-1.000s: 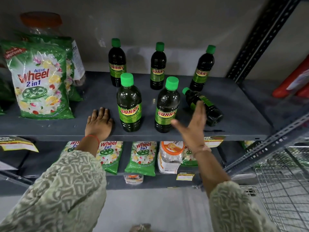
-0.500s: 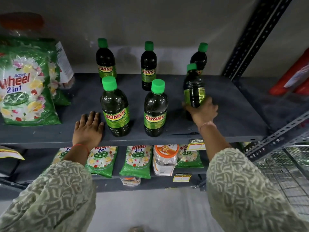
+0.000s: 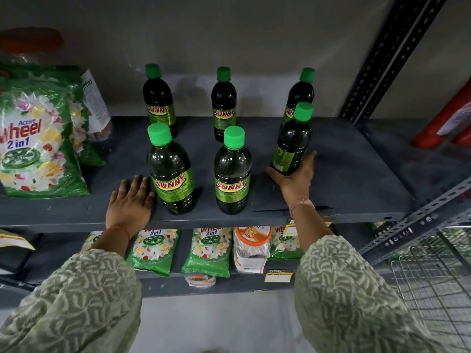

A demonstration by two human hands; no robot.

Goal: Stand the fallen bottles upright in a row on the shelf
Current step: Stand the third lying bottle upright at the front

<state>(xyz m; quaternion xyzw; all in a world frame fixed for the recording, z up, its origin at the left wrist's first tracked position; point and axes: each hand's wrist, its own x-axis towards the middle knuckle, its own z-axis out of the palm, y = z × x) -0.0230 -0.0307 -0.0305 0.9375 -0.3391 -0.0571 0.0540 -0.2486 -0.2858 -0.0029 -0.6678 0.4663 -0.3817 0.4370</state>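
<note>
Several dark bottles with green caps and SUNNY labels stand on the grey shelf (image 3: 356, 174). Three stand at the back: left (image 3: 158, 98), middle (image 3: 223, 103), right (image 3: 300, 90). Two stand in front: left (image 3: 170, 171) and middle (image 3: 232, 171). A third front bottle (image 3: 293, 141) is upright at the right, its label turned away, and my right hand (image 3: 295, 177) grips its base. My left hand (image 3: 130, 200) lies flat on the shelf edge, just left of the front left bottle, fingers spread and holding nothing.
Green Wheel detergent bags (image 3: 38, 138) lean at the shelf's left end. The lower shelf holds more Wheel bags (image 3: 206, 248) and a jar with an orange lid (image 3: 252, 243). A slotted metal upright (image 3: 390, 54) rises at the right, with a wire basket (image 3: 433, 289) below it.
My right hand reached the fallen bottle at the front right, took hold of it and stood it upright. It now holds the bottle low at its base. My left hand stayed flat on the shelf.
</note>
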